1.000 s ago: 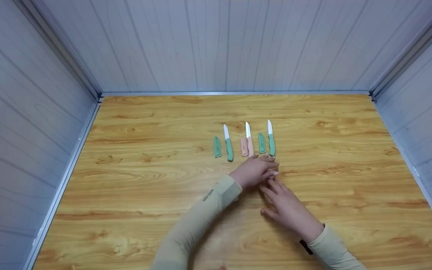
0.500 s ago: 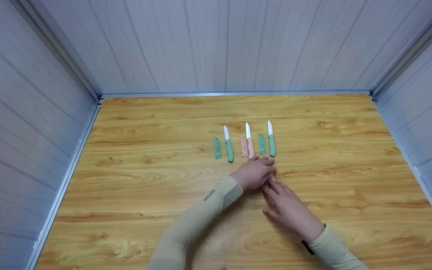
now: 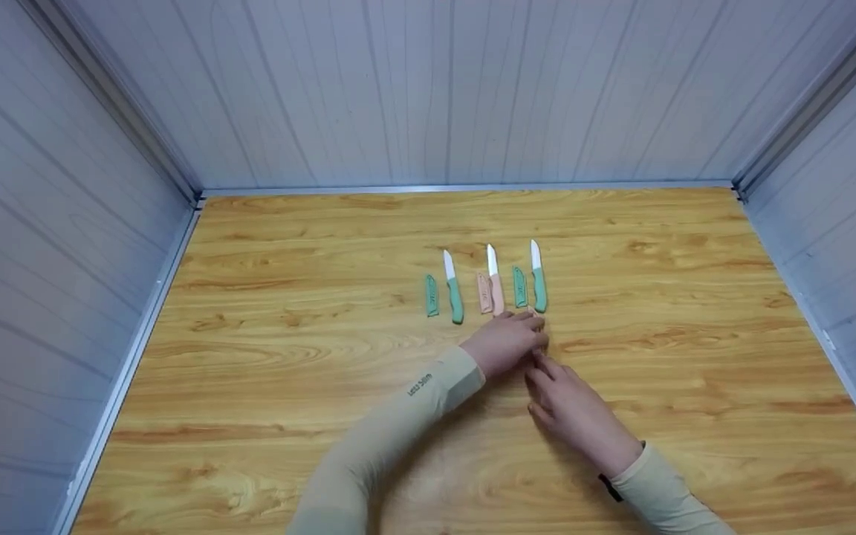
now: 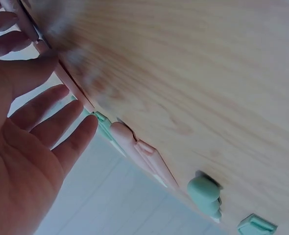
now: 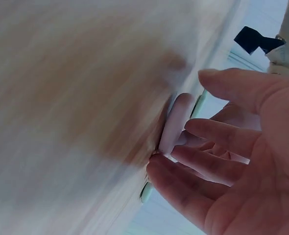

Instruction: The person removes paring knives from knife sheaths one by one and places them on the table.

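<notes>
In the head view, my left hand (image 3: 504, 345) lies over a mostly covered pink piece (image 3: 533, 310). The left wrist view shows its thumb and fingertips along this long pink piece, fingers fairly straight. From the lower right, my right hand (image 3: 584, 416) reaches in, and its fingertips touch the rounded pink knife handle (image 5: 176, 122) in the right wrist view. Its thumb stands off the handle. Whether blade and sheath are joined is hidden. Just beyond my hands lie a pink knife (image 3: 496, 291) beside its pink sheath (image 3: 484, 293), and a green knife (image 3: 539, 290) beside a green sheath (image 3: 520, 287).
Farther left rest another green-handled knife (image 3: 455, 301) and its green sheath (image 3: 432, 296). The bare white blades point to the back wall (image 3: 428, 96). Pale panels enclose the wood-grain table (image 3: 287, 416) at left, back and right.
My right hand has shifted slightly right, and its thumb has drawn in toward the fingers. My left fingers have drawn together a little over the pink piece. The laid-out knives stay put.
</notes>
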A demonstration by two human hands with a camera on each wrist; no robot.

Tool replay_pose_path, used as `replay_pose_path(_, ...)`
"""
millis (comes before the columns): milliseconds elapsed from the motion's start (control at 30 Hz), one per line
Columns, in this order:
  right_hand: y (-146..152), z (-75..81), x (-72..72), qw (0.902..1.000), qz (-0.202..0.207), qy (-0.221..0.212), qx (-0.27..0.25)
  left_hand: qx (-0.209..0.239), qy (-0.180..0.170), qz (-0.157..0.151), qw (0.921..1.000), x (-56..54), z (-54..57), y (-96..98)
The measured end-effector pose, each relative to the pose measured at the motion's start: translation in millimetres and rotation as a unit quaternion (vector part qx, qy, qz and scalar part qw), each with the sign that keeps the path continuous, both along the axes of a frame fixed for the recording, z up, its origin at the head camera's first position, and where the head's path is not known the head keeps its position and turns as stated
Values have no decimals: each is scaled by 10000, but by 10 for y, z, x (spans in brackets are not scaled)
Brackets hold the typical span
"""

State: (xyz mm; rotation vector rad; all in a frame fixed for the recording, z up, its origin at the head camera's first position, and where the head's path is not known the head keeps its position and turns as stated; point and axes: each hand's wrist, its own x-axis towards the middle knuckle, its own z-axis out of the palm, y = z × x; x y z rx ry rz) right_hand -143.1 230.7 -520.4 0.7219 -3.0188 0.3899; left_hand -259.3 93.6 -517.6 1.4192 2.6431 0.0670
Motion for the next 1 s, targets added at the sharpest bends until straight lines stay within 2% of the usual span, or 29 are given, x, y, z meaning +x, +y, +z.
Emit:
replay_pose_path(100,-13,-3,-13,9998,-30,164,60,36,118,-41,9999,-1,1,-6)
replay_pose_path(333,-87,-64,18,9966,-279,737,-227,60,484,-112,9987,-2,-24,-21)
replay_pose_path(500,-115,-96,40,9946,-463,892,-266,86,753,-167,9970,17,-43,-24)
replay_pose_path(767,-100,-99,44,9941,-694,683,-474,124,653,-166,9977,68,-44,-3)
replay_pose_path(1000,-61,-44,16,9943,-726,523,-579,216,867,-55,9960,94,-61,27)
